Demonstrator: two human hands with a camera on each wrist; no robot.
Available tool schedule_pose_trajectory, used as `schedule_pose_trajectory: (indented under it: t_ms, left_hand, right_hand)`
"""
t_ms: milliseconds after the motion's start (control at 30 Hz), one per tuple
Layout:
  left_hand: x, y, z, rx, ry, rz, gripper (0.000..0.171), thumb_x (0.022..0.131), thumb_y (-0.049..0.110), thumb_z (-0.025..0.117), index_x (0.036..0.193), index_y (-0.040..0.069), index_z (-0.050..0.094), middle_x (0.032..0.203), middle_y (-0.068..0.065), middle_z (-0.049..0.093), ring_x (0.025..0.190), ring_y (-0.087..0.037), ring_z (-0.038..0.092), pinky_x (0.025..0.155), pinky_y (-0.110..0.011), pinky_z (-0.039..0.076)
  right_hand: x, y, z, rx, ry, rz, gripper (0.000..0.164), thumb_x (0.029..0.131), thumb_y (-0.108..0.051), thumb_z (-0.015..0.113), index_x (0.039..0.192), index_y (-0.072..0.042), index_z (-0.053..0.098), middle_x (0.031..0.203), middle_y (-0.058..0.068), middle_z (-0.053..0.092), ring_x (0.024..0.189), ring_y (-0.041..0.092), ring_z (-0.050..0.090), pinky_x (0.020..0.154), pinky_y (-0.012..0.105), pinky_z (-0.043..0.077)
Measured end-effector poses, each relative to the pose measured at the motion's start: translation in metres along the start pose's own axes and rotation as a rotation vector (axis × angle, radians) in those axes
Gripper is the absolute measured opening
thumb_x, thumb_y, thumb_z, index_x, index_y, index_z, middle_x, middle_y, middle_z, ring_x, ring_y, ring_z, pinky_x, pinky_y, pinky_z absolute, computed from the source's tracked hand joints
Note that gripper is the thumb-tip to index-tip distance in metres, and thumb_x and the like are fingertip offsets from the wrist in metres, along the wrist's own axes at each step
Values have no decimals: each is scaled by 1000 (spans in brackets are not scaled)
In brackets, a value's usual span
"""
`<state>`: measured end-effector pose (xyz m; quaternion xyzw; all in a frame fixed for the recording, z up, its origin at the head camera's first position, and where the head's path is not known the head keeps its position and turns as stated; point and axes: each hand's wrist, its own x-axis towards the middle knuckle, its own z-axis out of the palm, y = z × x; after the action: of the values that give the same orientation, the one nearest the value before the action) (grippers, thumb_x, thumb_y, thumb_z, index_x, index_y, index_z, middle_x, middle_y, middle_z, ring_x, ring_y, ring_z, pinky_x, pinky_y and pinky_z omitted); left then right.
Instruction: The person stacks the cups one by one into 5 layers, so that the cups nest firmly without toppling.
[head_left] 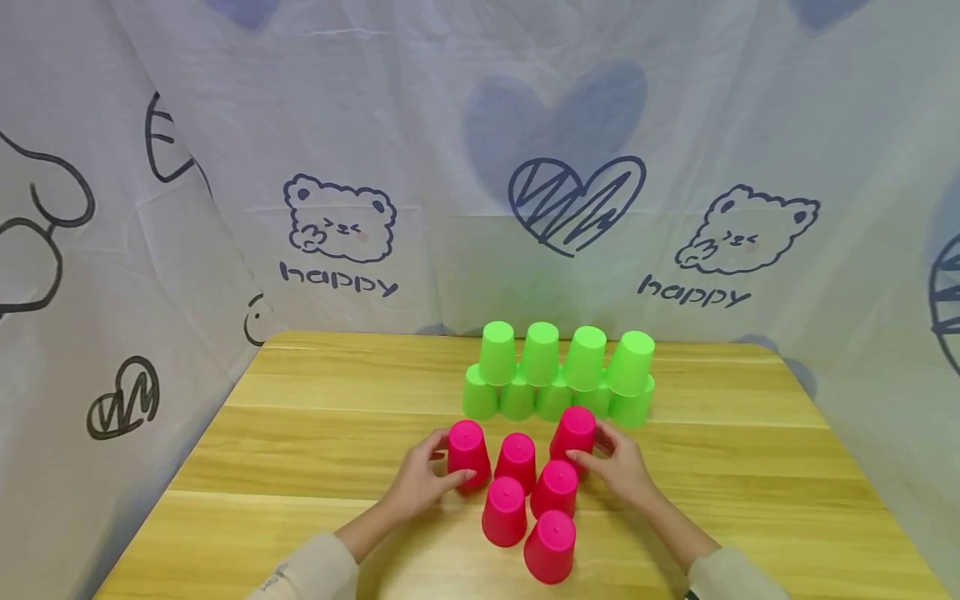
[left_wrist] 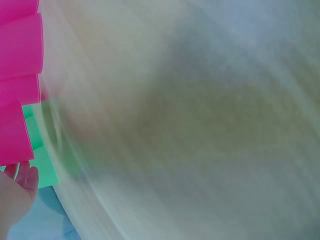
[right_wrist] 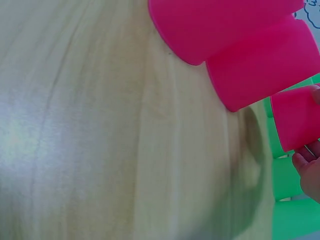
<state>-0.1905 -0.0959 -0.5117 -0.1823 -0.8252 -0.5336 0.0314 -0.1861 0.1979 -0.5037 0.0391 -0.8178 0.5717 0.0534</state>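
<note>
My left hand (head_left: 417, 480) grips an upside-down pink cup (head_left: 467, 454), thumb at its front and fingers behind its left side. On the right, my right hand (head_left: 619, 463) holds another inverted pink cup (head_left: 576, 435) the same way. Between and in front of them stand several more pink cups, among them a middle one (head_left: 517, 460) and the nearest one (head_left: 551, 547). The left wrist view catches my left fingers against the held cup (left_wrist: 15, 134) at its edge. In the right wrist view my right fingers curl at the rim of the held cup (right_wrist: 299, 117).
Behind the pink cups, inverted green cups form two tiers, with an upper row (head_left: 542, 354) resting on a lower row (head_left: 517, 398). They stand on a wooden table (head_left: 315, 450). A white cloth (head_left: 450, 167) with printed hearts and bears hangs behind the table and along its sides.
</note>
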Motion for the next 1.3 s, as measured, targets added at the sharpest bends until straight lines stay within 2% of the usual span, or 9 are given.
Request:
schedule_pose_trajectory:
  t_ms: [400, 667, 967, 1167, 1300]
  left_hand:
    - [15, 12, -5, 10, 20, 6, 54, 73, 14, 78, 121, 3, 55, 109, -9, 66, 101, -27, 61, 88, -46, 51]
    - [23, 28, -4, -3, 2, 20, 52, 75, 11, 76, 121, 4, 55, 110, -9, 65, 103, -27, 59, 90, -52, 48]
    - [34, 40, -7, 12, 43, 57, 51, 75, 11, 76, 121, 4, 55, 111, -10, 65, 101, -27, 60, 88, -52, 49]
    - [42, 45, -9, 21, 64, 66, 52, 74, 13, 77, 121, 5, 55, 112, -8, 65, 102, -25, 59, 88, -43, 49]
    - [48, 51, -10, 39, 103, 96, 50, 74, 14, 77, 119, 4, 56, 111, -9, 65, 101, -26, 59, 85, -41, 50]
  right_hand:
    - [5, -17, -8, -28, 2, -19, 50, 77, -4, 73, 123, 5, 54, 114, 22, 61, 109, 34, 57, 95, 39, 49]
    - [6, -25, -9, -39, -17, -41, 52, 78, -4, 72, 124, 6, 52, 116, 25, 61, 111, 36, 56, 95, 40, 49]
    - [9, -39, -17, -63, -2, -64, 49, 80, -6, 70, 124, 5, 52, 115, 24, 60, 110, 37, 56, 95, 44, 48]
    - [9, -48, -22, -99, -7, -102, 47, 82, -9, 69, 124, 3, 53, 114, 22, 61, 108, 35, 57, 93, 43, 50]
    - [12, -55, -24, -107, -9, -128, 46, 82, -9, 69, 124, 2, 54, 113, 21, 62, 107, 33, 57, 93, 40, 50]
